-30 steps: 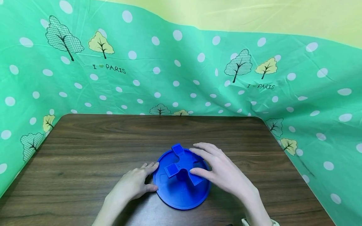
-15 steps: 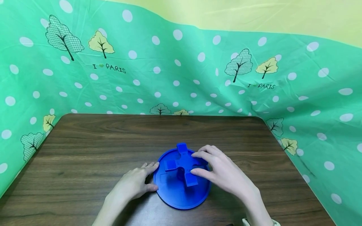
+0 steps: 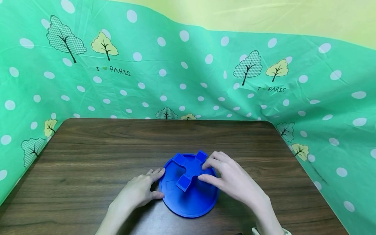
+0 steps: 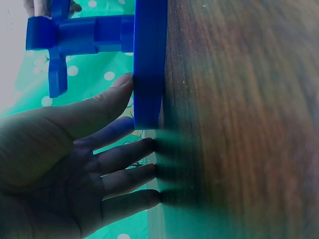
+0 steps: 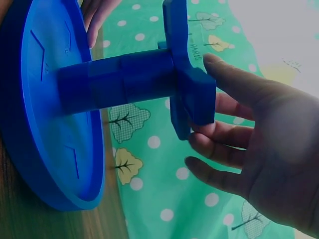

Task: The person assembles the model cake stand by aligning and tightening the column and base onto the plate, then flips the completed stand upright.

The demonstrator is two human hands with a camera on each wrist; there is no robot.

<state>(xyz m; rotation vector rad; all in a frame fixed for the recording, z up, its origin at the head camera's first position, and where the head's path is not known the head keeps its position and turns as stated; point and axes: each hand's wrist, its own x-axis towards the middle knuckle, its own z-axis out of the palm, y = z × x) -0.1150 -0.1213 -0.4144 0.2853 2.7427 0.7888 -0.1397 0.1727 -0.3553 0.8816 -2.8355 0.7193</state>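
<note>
Head: blue base [image 3: 188, 205] flat on brown table [image 3: 102, 156], below blue cross [image 3: 193, 168].
Left wrist: column [image 4: 94, 36], mostly masked overhead; left hand [image 4: 70, 159] straight-fingered, touching base rim [image 4: 149, 99].
Right wrist: right hand [image 5: 264, 134] curled round one cross arm [image 5: 199, 97], hidden from above.

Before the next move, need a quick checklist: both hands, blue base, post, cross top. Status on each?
1. Blue base flat on the table: ok.
2. Post rising square from the middle of the blue base: ok.
3. Cross top seated at the post's upper end: ok.
4. Left hand at the rim of the blue base, fingers extended: ok.
5. Right hand at the cross top, thumb and fingers about one arm: ok; how firmly, cannot tell.
6. Post locked into the blue base: cannot tell, inside of the joint hidden.
</note>
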